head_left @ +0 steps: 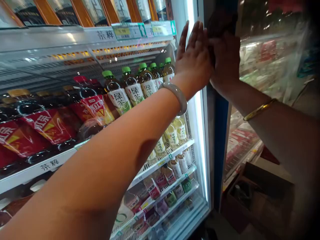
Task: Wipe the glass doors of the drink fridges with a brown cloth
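My left hand (193, 60), a grey bangle (176, 95) at its wrist, reaches up across the lit drinks fridge. Its fingers are stretched out and lie flat against the fridge's bright right side frame (200, 133). Close beside it, my right hand (225, 61) is in shadow, with a gold bracelet (260, 110) on the wrist. Its fingers look bent around the dark door edge (215, 160), though shade partly hides the fingertips. Green-capped tea bottles (133, 88) stand behind my left wrist.
Red-labelled bottles (47, 123) fill the shelf on the left. Price tags (127, 31) line the upper shelf edge. Smaller bottles (172, 135) stand on lower shelves. To the right are another display case (250, 133) and a dark open box (265, 186) low down.
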Action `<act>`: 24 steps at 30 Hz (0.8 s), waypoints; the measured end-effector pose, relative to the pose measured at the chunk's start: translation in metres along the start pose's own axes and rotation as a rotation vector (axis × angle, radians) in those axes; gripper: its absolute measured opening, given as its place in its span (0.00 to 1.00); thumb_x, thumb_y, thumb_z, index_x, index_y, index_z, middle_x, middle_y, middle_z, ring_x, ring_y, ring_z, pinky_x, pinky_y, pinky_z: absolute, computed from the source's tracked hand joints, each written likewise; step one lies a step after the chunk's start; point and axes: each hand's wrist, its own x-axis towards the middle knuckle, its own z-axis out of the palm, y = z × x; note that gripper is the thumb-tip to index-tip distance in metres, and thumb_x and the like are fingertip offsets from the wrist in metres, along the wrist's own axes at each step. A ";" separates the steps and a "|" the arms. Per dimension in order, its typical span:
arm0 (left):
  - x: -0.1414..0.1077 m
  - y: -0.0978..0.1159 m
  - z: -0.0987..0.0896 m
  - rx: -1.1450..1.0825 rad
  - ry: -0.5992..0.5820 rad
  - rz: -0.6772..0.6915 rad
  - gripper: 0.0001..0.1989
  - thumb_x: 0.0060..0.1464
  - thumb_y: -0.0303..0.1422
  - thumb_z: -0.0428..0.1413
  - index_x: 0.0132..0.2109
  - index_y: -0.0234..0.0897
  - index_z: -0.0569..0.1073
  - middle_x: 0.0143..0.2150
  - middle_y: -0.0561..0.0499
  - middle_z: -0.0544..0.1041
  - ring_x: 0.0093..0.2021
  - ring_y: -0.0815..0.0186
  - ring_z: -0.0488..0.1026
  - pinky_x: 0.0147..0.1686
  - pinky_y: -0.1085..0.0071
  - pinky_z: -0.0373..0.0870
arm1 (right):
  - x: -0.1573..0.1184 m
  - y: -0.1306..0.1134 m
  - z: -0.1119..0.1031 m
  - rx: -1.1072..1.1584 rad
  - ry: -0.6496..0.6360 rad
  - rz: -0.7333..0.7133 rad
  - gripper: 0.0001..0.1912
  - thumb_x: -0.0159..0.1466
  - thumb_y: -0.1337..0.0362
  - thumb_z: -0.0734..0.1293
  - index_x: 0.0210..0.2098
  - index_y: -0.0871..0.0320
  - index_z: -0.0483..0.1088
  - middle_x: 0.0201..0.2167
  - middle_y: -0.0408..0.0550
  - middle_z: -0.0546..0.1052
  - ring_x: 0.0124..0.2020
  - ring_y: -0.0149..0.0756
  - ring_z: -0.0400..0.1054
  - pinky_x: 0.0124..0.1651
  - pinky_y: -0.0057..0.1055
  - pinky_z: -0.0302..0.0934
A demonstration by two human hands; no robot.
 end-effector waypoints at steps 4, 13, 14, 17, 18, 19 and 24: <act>0.000 -0.006 0.014 -0.063 -0.006 0.083 0.42 0.67 0.47 0.41 0.78 0.25 0.41 0.83 0.56 0.40 0.81 0.50 0.26 0.72 0.69 0.03 | -0.016 0.002 0.003 0.036 0.061 0.135 0.21 0.78 0.65 0.54 0.64 0.68 0.66 0.61 0.57 0.70 0.63 0.41 0.62 0.63 0.39 0.54; -0.035 -0.009 0.010 -0.046 -0.009 0.155 0.38 0.67 0.34 0.47 0.76 0.17 0.47 0.82 0.41 0.45 0.82 0.53 0.33 0.75 0.63 0.09 | -0.018 -0.017 0.018 -0.049 0.079 0.181 0.25 0.77 0.59 0.56 0.67 0.66 0.63 0.64 0.61 0.68 0.63 0.44 0.62 0.65 0.44 0.55; -0.042 -0.010 0.007 -0.060 0.017 0.201 0.35 0.68 0.32 0.43 0.76 0.17 0.49 0.81 0.40 0.47 0.82 0.54 0.34 0.76 0.63 0.11 | -0.022 -0.019 0.018 -0.052 0.086 0.197 0.23 0.77 0.60 0.57 0.66 0.65 0.64 0.61 0.60 0.70 0.61 0.42 0.63 0.63 0.43 0.57; -0.059 -0.015 0.002 -0.045 0.055 0.230 0.34 0.67 0.29 0.41 0.76 0.20 0.52 0.81 0.42 0.50 0.82 0.56 0.35 0.77 0.61 0.15 | -0.046 -0.025 0.024 -0.068 0.144 0.233 0.23 0.74 0.63 0.55 0.64 0.65 0.66 0.54 0.61 0.74 0.56 0.47 0.67 0.59 0.48 0.62; -0.061 -0.015 0.003 -0.036 0.073 0.227 0.33 0.67 0.31 0.41 0.75 0.19 0.54 0.80 0.41 0.51 0.82 0.55 0.38 0.78 0.60 0.19 | -0.055 -0.026 0.028 -0.063 0.157 0.229 0.24 0.73 0.62 0.55 0.63 0.64 0.68 0.53 0.61 0.75 0.55 0.48 0.68 0.59 0.49 0.63; -0.062 -0.016 0.003 -0.029 0.094 0.221 0.33 0.68 0.33 0.41 0.75 0.20 0.56 0.80 0.40 0.52 0.81 0.55 0.42 0.79 0.58 0.23 | -0.062 -0.027 0.031 -0.063 0.168 0.212 0.24 0.73 0.61 0.55 0.62 0.63 0.69 0.52 0.62 0.75 0.54 0.49 0.68 0.58 0.48 0.64; -0.058 -0.014 0.006 0.022 0.153 0.190 0.31 0.67 0.35 0.43 0.73 0.28 0.63 0.78 0.42 0.56 0.80 0.57 0.46 0.80 0.53 0.30 | -0.073 -0.028 0.040 -0.065 0.226 0.176 0.27 0.73 0.58 0.52 0.63 0.62 0.70 0.55 0.65 0.75 0.54 0.52 0.69 0.59 0.52 0.65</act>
